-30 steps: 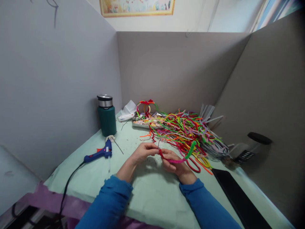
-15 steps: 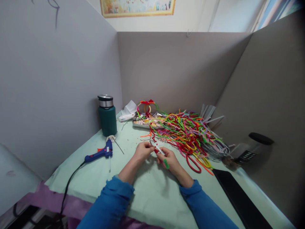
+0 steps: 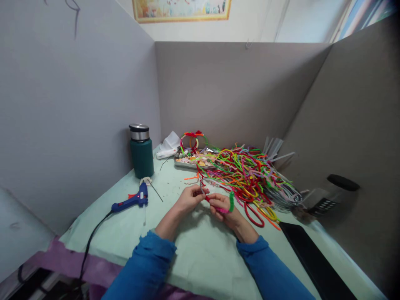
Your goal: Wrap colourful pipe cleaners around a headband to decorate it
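Gap L hand (image 3: 188,199) to glue gun (image 3: 142,196), pile (image 3: 250,173) prob. blocking R

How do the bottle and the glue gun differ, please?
The bottle stands upright, while the glue gun lies on the table. The bottle is dark green with a silver band; the glue gun is blue. The glue gun has a black cord; the bottle has none. Both are on the table's left side.

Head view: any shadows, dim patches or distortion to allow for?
In the head view, soft shadow lies below the bare left hand and right hand; the flat grey right partition darkens toward the frame's right edge; the clear, black-lidded container looks slanted, probably lens distortion.
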A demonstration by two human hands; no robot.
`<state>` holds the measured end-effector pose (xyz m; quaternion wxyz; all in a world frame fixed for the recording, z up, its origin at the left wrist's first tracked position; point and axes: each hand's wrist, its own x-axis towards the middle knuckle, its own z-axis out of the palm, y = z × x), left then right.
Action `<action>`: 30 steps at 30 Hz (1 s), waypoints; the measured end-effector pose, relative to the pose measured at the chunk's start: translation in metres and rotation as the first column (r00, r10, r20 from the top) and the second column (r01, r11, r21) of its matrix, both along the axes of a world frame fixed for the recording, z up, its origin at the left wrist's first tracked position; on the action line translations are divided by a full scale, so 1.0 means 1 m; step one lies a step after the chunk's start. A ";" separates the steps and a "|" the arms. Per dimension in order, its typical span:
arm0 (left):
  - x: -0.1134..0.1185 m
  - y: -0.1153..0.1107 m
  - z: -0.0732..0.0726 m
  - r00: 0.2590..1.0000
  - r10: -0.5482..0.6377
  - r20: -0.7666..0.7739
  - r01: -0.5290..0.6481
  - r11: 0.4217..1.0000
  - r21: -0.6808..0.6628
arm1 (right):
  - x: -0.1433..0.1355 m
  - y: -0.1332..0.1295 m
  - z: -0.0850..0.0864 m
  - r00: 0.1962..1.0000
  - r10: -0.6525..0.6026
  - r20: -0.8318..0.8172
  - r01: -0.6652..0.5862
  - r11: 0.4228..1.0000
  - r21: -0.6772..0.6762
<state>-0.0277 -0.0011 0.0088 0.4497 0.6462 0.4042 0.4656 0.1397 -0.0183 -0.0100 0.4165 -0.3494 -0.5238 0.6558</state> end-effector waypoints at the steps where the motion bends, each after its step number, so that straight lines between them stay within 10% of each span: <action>1: -0.001 0.000 0.001 0.999 0.002 -0.040 -0.001 0.999 0.044 | 0.001 0.000 0.000 1.000 0.001 -0.015 -0.001 1.000 -0.007; 10: -0.006 0.004 -0.002 0.937 0.162 -0.311 -0.080 0.962 0.261 | 0.001 0.005 -0.005 0.998 -0.059 -0.018 0.060 0.998 0.018; 22: -0.002 0.007 -0.012 0.916 0.278 -0.290 -0.236 0.957 0.170 | -0.009 0.008 -0.017 0.915 -0.341 0.215 0.227 0.877 0.424; 30: 0.000 0.006 -0.010 0.938 0.159 -0.308 -0.158 0.987 0.028 | -0.008 0.008 -0.021 0.924 -0.313 0.221 0.185 0.869 0.459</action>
